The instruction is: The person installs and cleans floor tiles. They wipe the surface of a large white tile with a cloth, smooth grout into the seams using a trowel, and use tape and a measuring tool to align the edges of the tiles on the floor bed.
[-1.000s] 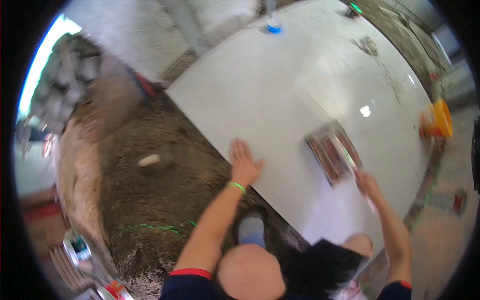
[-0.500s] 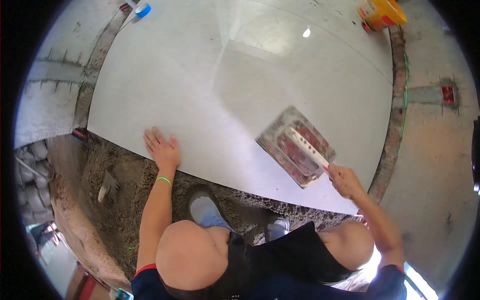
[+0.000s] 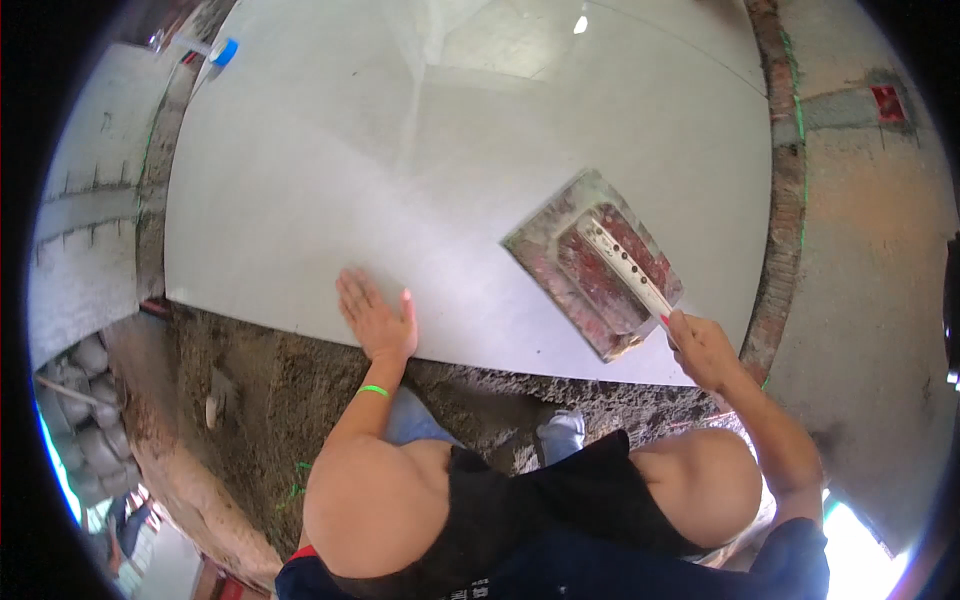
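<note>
My left hand (image 3: 378,320) presses flat on the near edge of a large pale glossy tile (image 3: 290,220), its fingers spread. A green line of light crosses that wrist. My right hand (image 3: 700,348) is wrapped round the end of a white handle with a row of holes. This handle is fixed to a flat rectangular tamping paddle (image 3: 565,278), stained grey and dark red. Its plate is over the right part of the tile; whether it touches the surface I cannot tell. Both my feet are beneath the tile's near edge, partly hidden by my knees.
Rough grey mortar (image 3: 270,390) lies along the tile's near side, with a small hand tool (image 3: 212,408) in it. A blue round object (image 3: 225,52) stands at the far left corner. Walls flank both sides; a red socket box (image 3: 886,103) is at right. Filled bags (image 3: 92,420) are piled left.
My left hand has slid rightward along the tile's near edge, still flat. The paddle stays in my right hand, turned slightly. The view has shifted, and the yellow bucket at the far right has left it.
</note>
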